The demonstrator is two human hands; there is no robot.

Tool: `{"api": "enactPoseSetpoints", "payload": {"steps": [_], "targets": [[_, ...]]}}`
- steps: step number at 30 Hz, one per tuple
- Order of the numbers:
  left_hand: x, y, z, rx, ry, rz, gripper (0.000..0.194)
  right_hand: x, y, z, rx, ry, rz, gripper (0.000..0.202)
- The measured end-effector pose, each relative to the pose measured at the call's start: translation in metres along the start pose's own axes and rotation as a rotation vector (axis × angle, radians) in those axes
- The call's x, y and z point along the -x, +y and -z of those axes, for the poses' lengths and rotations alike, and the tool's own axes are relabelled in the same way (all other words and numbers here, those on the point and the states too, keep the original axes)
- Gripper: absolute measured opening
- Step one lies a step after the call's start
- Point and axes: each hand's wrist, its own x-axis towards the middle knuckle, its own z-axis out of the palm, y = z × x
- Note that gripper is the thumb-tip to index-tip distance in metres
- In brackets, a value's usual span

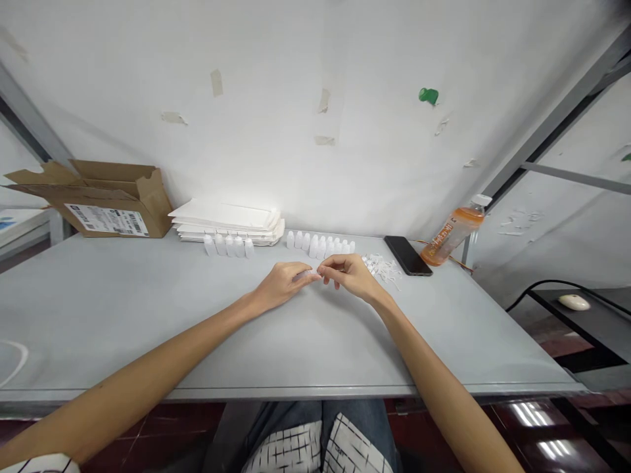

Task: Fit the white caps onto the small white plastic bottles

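My left hand [282,284] is closed around a small translucent white plastic bottle [309,272], mostly covered by the fingers and tilted toward the right. At its end, my right hand [349,272] pinches with thumb and forefinger; whatever is between those fingertips is too small to make out. Behind the hands stands a group of small white dropper bottles [320,246], partly hidden by my right hand. Farther left is a short row of similar bottles [229,246] with thin tips on top. Just right of my right hand lies a loose heap of small white plastic pieces [385,268].
A stack of white trays or sheets [227,222] lies against the wall, beside an open cardboard box [113,200]. On the right are a black phone [408,255] and a leaning bottle of orange drink [454,231]. The grey table [296,355] ends near my lap.
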Motion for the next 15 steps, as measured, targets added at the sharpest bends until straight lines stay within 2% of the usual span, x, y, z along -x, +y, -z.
{"api": "enactPoseSetpoints", "payload": {"steps": [4,11,15], "targets": [[0.0007,0.0011,0.0003,0.024,0.022,0.023,0.058,0.0001,0.0006,-0.0006,-0.002,-0.008,-0.012,0.028],[0.0015,-0.0001,-0.0024,0.021,0.087,0.062,0.06,-0.0014,0.0027,-0.0033,-0.093,-0.005,-0.005,0.032],[0.0017,-0.0023,-0.0037,0.052,0.144,0.104,0.061,-0.0014,0.0027,-0.0063,-0.07,-0.005,-0.02,0.031]]}}
